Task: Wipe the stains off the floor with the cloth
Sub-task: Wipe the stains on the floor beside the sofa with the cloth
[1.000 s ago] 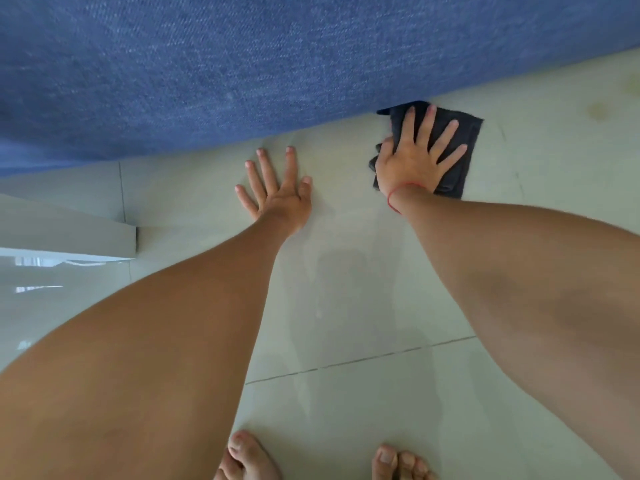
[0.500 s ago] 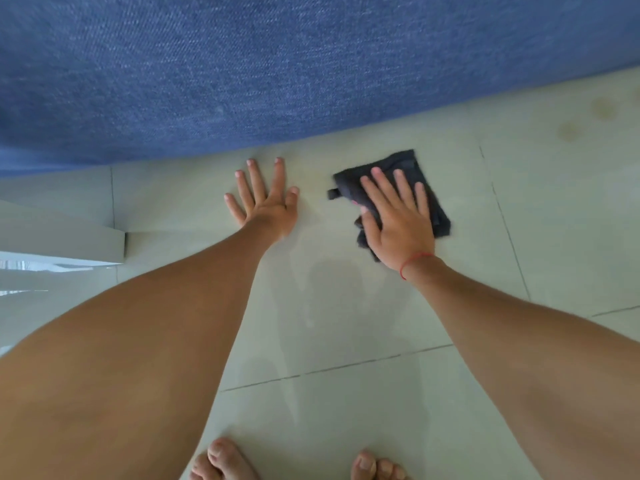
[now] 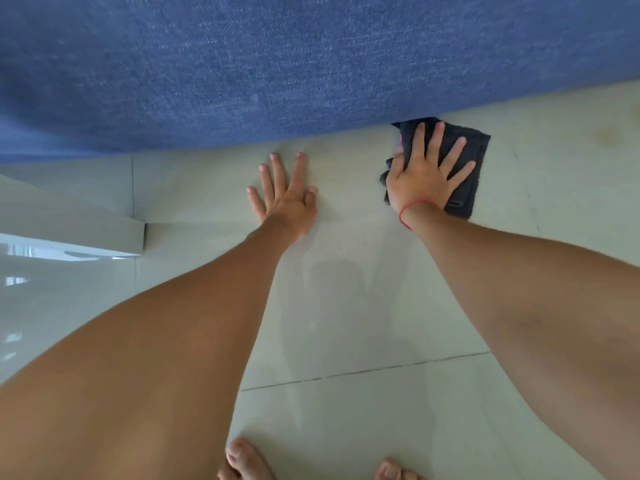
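A dark folded cloth [image 3: 474, 157] lies flat on the pale tiled floor [image 3: 346, 306], its far edge tucked against the blue fabric furniture. My right hand [image 3: 426, 174] presses on it with fingers spread; a red string circles the wrist. My left hand [image 3: 287, 199] rests flat on the bare floor to the left, fingers apart, holding nothing. A faint yellowish stain [image 3: 606, 135] marks the tile at the far right.
A blue fabric-covered piece of furniture [image 3: 277, 64] fills the top of the view and overhangs the floor. A white ledge [image 3: 69, 223] juts in at the left. My bare toes [image 3: 242, 462] show at the bottom edge.
My right hand has pushed the cloth away from me and to the right, back up against the blue furniture. The left hand stays planted on the floor.
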Tool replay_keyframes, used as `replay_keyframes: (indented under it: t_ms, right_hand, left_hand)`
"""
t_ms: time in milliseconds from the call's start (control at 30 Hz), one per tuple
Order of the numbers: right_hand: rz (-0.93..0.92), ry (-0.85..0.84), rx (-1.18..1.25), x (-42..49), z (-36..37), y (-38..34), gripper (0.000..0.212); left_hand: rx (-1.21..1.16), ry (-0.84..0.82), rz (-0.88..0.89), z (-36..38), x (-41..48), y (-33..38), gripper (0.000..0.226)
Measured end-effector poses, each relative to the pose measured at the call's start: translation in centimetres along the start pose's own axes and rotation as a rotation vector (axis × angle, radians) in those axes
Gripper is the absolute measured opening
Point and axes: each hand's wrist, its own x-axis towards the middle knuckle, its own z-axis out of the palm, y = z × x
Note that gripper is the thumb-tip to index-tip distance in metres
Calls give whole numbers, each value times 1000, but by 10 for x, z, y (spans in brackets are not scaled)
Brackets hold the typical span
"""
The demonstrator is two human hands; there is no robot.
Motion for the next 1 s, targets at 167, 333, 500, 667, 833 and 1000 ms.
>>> replay_keyframes:
  t_ms: [167, 333, 500, 667, 833, 1000]
  right_hand:
    - [-298, -40, -18, -51, 22, -63, 55]
    - [-663, -131, -76, -109, 34, -63, 55]
    - [-632, -164, -149, -98, 8, 25, 56]
    - [-283, -136, -153, -69, -6, 36, 55]
    - [-123, -79, -61, -64, 14, -27, 56]
    - [-245, -63, -40, -87, 33, -99, 57]
  left_hand:
    - [13, 176, -50, -13, -15, -44, 57]
    - [119, 212, -141, -8, -22, -81, 55]
    - [90, 192, -114, -9, -21, -85, 55]
    - [80, 266, -129, -16, -41, -114, 53]
    - [80, 257, -178, -10, -42, -125, 53]
    - [95, 273, -173, -9, -40, -126, 53]
